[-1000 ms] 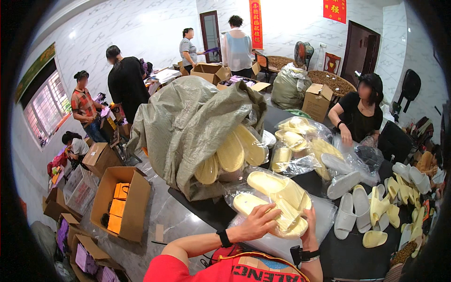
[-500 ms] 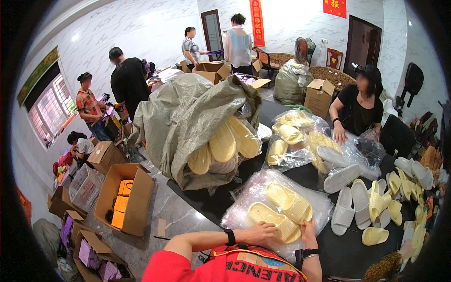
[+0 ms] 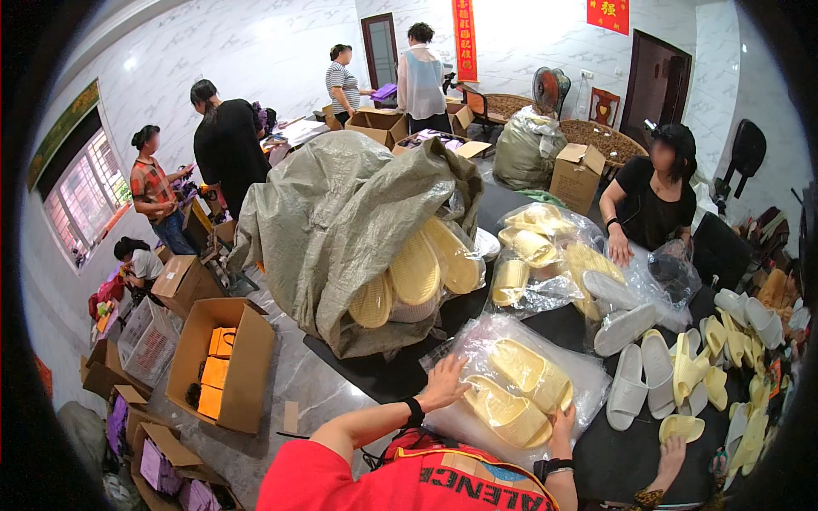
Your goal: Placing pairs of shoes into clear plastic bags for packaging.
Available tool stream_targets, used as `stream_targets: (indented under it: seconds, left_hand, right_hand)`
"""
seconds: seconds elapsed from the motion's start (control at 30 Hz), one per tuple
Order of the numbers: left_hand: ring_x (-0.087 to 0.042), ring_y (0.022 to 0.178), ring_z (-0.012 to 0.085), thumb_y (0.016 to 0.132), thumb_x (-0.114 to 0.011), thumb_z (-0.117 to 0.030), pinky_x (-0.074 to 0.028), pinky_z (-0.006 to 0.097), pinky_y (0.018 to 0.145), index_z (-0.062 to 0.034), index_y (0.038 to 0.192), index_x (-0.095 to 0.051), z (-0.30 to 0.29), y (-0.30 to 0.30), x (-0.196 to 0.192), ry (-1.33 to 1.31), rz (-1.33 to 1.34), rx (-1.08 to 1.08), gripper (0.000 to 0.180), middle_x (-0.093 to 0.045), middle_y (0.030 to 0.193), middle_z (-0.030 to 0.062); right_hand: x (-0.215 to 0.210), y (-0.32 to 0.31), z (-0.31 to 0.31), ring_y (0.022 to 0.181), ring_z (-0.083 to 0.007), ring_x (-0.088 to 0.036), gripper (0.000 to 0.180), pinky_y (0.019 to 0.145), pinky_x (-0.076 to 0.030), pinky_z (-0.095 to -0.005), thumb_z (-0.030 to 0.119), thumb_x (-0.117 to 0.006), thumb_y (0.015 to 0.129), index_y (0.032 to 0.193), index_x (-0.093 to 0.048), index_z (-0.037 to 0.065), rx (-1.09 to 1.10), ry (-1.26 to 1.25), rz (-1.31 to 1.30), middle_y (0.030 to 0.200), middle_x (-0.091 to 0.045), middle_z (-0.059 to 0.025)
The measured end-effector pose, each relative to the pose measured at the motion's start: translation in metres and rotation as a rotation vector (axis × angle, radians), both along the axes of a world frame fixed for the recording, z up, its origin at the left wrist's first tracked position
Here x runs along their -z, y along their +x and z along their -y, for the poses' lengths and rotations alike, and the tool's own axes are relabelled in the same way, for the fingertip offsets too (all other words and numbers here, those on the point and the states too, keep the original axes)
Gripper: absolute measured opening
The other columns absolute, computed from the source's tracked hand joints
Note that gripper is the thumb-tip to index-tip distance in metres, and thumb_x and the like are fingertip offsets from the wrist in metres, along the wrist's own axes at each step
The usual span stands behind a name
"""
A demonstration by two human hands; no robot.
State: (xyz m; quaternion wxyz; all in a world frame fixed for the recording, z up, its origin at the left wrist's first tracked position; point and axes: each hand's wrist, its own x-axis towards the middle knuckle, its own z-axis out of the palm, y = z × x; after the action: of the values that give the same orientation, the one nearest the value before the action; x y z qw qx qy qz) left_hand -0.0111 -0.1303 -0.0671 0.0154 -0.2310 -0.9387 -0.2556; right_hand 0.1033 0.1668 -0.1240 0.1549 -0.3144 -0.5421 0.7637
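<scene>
Head view: yellow slippers [image 3: 530, 379], five o'clock, on or inside clear plastic [image 3: 588, 366]. Left hand [image 3: 443, 383], pair's nine o'clock: grip apart; right hand [image 3: 562, 432], four o'clock: cannot tell. Judged step: bagging; next needs film edge pinched.

This looks like a small packing workshop, with bagged yellow slippers [image 3: 508, 410] at five o'clock and loose pairs [image 3: 628, 389] at four on a black table [image 3: 609, 468], open cartons [image 3: 254, 366] at eight, and people [image 3: 232, 149] standing at work at ten.
</scene>
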Motion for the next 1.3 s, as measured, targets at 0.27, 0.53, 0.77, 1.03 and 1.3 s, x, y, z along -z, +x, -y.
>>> stream_targets:
  seconds: [0.27,0.53,0.77,1.03,1.3]
  left_hand:
    - [-0.045,0.106,0.0398,0.083,-0.053,-0.033,-0.036,0.049,0.089,-0.0075,0.127,-0.033,0.001,-0.018,-0.005,0.169,0.202,-0.051,0.055,-0.043,0.122,0.0210]
    - [-0.055,0.092,0.0363,0.083,-0.051,-0.029,-0.042,0.044,0.079,-0.0015,0.121,-0.041,0.014,-0.017,-0.015,0.304,0.303,-0.094,0.048,-0.057,0.098,0.0218]
    - [-0.059,0.080,0.0358,0.084,-0.051,-0.031,-0.045,0.041,0.068,-0.0021,0.106,-0.054,0.018,-0.028,-0.040,0.304,0.392,-0.022,0.036,-0.061,0.085,0.0210]
    - [-0.060,0.078,0.0316,0.086,-0.049,-0.032,-0.046,0.037,0.067,-0.0020,0.092,-0.060,0.003,-0.018,-0.064,0.316,0.380,0.251,0.032,-0.063,0.086,0.0164]
    - [-0.060,0.072,0.0159,0.090,-0.036,-0.033,-0.046,0.028,0.065,-0.0064,0.114,-0.054,0.007,-0.014,-0.088,0.658,1.026,0.466,0.040,-0.062,0.092,0.0081]
  right_hand:
    - [0.019,0.003,-0.007,0.089,-0.0190,-0.056,0.039,0.072,-0.047,-0.0277,0.008,-0.048,0.088,0.124,-0.034,0.003,-0.014,0.012,-0.001,0.110,-0.050,-0.0113]
    - [0.036,0.002,-0.009,0.092,-0.0190,-0.055,0.039,0.073,-0.047,-0.0284,0.009,-0.049,0.088,0.124,-0.034,0.005,0.023,0.018,-0.064,0.110,-0.050,-0.0100]
    - [0.013,0.004,-0.001,0.095,-0.0201,-0.052,0.043,0.074,-0.047,-0.0297,0.007,-0.052,0.085,0.125,-0.035,0.004,0.025,0.040,0.012,0.114,-0.047,-0.0113]
    - [0.033,0.002,-0.008,0.090,-0.0173,-0.054,0.042,0.070,-0.046,-0.0270,0.003,-0.048,0.085,0.125,-0.035,0.004,0.020,0.130,-0.033,0.109,-0.052,-0.0099]
    - [0.036,0.004,-0.009,0.094,-0.0184,-0.054,0.041,0.075,-0.046,-0.0280,0.002,-0.046,0.084,0.124,-0.036,0.005,0.023,0.119,-0.019,0.114,-0.049,-0.0100]
